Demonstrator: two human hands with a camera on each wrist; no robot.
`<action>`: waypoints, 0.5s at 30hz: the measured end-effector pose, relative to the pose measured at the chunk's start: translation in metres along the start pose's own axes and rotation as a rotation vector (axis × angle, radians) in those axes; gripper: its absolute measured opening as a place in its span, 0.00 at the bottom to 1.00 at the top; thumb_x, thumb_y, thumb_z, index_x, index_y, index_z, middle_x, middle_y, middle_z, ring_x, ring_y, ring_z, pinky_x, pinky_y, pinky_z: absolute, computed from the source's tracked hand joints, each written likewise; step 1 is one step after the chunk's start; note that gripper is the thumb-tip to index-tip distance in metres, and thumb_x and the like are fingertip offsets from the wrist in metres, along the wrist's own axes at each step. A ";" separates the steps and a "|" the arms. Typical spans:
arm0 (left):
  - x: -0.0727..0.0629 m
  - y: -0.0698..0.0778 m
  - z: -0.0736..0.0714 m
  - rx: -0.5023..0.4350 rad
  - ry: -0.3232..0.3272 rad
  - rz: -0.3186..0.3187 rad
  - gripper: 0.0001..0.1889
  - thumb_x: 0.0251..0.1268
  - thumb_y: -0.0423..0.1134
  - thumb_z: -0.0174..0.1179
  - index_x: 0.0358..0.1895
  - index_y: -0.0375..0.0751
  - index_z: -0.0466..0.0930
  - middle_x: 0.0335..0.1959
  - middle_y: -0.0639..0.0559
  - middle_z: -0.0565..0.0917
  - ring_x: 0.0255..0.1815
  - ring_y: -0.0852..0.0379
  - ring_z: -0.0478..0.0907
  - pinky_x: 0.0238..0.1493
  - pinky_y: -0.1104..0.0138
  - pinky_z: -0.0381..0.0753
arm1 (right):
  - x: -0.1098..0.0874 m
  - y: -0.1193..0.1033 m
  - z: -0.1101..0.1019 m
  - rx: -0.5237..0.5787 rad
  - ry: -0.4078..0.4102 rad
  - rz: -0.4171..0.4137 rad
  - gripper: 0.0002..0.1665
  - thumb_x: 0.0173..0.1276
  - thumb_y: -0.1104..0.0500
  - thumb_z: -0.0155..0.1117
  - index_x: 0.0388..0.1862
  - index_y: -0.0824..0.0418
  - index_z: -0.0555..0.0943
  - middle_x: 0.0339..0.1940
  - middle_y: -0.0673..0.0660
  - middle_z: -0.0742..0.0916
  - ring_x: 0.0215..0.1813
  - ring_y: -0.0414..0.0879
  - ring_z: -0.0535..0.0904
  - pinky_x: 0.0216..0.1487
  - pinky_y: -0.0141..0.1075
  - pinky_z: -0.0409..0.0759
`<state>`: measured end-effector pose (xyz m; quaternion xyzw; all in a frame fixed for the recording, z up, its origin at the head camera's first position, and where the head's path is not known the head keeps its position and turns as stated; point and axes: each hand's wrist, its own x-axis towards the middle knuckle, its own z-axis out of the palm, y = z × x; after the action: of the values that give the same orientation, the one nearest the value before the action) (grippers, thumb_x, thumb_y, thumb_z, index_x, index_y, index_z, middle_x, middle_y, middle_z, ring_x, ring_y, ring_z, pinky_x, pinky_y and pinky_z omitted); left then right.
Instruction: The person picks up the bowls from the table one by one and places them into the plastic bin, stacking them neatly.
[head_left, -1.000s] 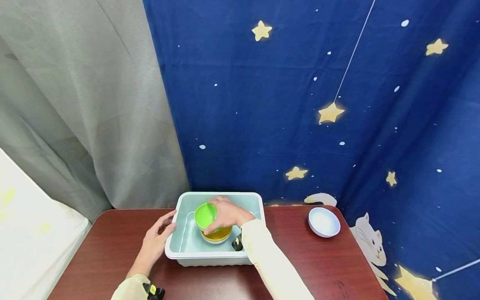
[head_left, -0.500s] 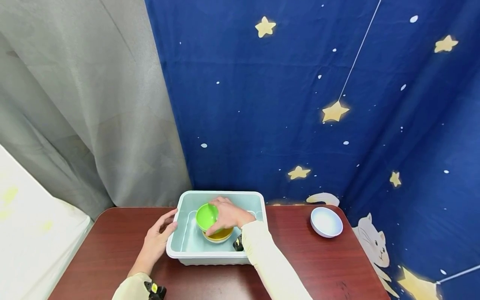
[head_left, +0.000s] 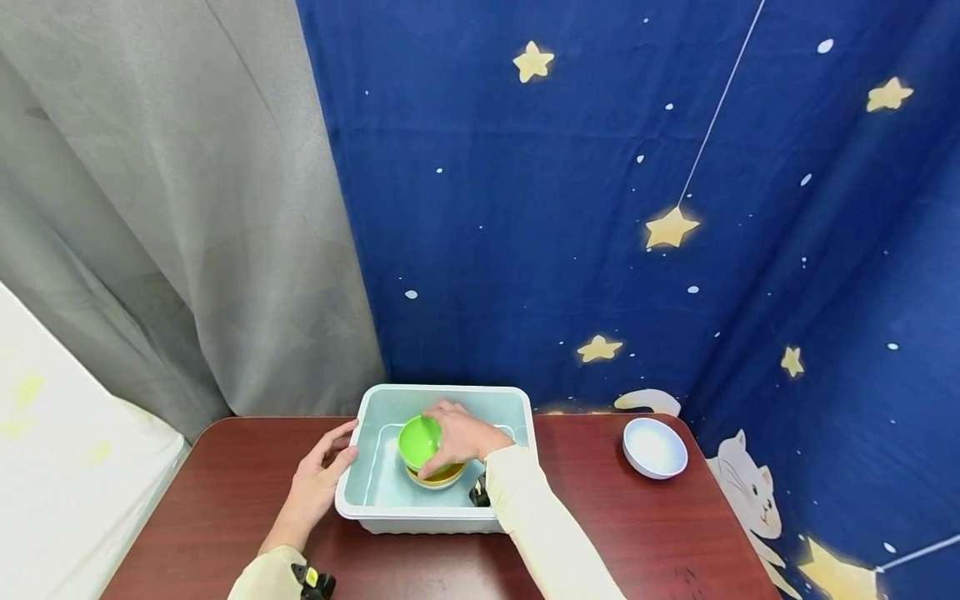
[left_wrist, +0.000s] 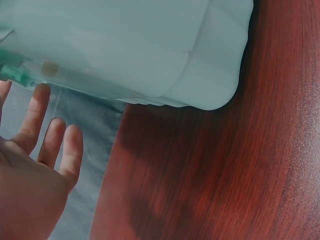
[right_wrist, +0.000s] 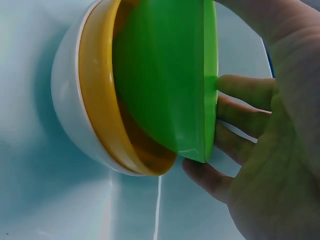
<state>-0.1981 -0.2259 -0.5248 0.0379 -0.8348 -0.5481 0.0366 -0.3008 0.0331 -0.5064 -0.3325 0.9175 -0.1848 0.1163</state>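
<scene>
My right hand (head_left: 461, 437) grips the rim of a green bowl (head_left: 418, 442) inside a pale green plastic tub (head_left: 375, 523). In the right wrist view the green bowl (right_wrist: 165, 75) sits partly inside a yellow bowl (right_wrist: 95, 75), which is nested in a white bowl (right_wrist: 65, 95); my fingertips (right_wrist: 205, 175) are at the green rim. At the tub's left rim is my left hand (head_left: 315, 483), its fingers spread and relaxed. From the left wrist view, those fingers (left_wrist: 71, 155) reach out alongside the tub's wall (left_wrist: 125, 50).
A pale blue-white bowl (head_left: 655, 448) stands on the reddish-brown table (head_left: 592, 508) at the back right corner. Behind the table hang a grey curtain (head_left: 285, 250) and a blue starry curtain (head_left: 480, 208). A white cloth-covered surface (head_left: 67, 467) adjoins on the left.
My right hand has lowered the green bowl and shifted it slightly right, deeper into the yellow bowl. My left hand has stayed at the tub's left rim.
</scene>
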 end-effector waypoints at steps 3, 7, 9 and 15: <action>0.006 -0.014 0.002 0.011 0.002 -0.004 0.26 0.77 0.48 0.58 0.75 0.54 0.69 0.63 0.41 0.80 0.46 0.78 0.75 0.47 0.74 0.78 | 0.001 0.002 0.002 -0.008 -0.007 -0.003 0.62 0.42 0.34 0.85 0.74 0.58 0.71 0.69 0.51 0.76 0.69 0.44 0.70 0.69 0.32 0.72; 0.013 -0.028 0.004 0.036 0.009 -0.003 0.26 0.77 0.50 0.57 0.75 0.57 0.68 0.63 0.44 0.80 0.48 0.78 0.74 0.48 0.74 0.78 | 0.002 0.003 0.002 -0.016 -0.019 -0.008 0.62 0.42 0.35 0.85 0.74 0.58 0.71 0.69 0.51 0.76 0.69 0.44 0.70 0.70 0.32 0.71; 0.014 -0.030 0.004 0.033 0.009 -0.001 0.26 0.77 0.49 0.57 0.75 0.58 0.68 0.63 0.44 0.80 0.48 0.78 0.74 0.48 0.74 0.78 | 0.001 0.004 0.002 -0.018 -0.027 -0.005 0.62 0.42 0.35 0.85 0.74 0.58 0.71 0.69 0.51 0.77 0.69 0.44 0.70 0.69 0.31 0.71; 0.012 -0.030 0.004 0.008 0.014 0.003 0.26 0.77 0.49 0.58 0.75 0.59 0.69 0.63 0.44 0.81 0.48 0.78 0.75 0.48 0.75 0.78 | 0.000 0.004 0.003 -0.014 -0.051 0.004 0.60 0.42 0.38 0.85 0.72 0.59 0.72 0.68 0.53 0.78 0.68 0.45 0.71 0.69 0.32 0.71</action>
<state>-0.2097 -0.2349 -0.5534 0.0403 -0.8367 -0.5445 0.0430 -0.3016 0.0352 -0.5107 -0.3362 0.9161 -0.1696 0.1378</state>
